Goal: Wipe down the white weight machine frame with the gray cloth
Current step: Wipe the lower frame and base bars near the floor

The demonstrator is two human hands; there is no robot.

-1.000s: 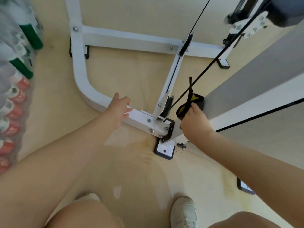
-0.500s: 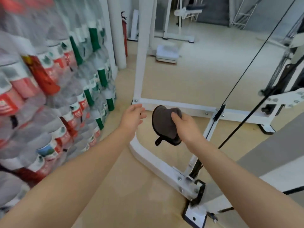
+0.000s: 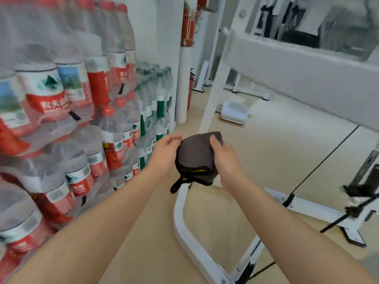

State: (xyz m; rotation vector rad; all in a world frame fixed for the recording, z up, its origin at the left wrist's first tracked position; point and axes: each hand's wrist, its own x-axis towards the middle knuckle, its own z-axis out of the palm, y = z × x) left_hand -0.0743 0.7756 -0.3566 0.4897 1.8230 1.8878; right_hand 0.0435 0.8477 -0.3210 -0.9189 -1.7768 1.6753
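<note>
Both hands hold the gray cloth [image 3: 195, 155] above the white frame [image 3: 180, 220].
Right hand [image 3: 224, 158] fingers grip the cloth's right side; left hand [image 3: 165, 151] fingers pinch its left edge.

We see the gray cloth [image 3: 196, 154] bunched into a rounded wad in mid-air, with a black edge, a bit of yellow and a small black loop hanging from its lower left. The white frame [image 3: 213, 99] rises as a slanted post behind it, and its base tube curves along the floor below.
</note>
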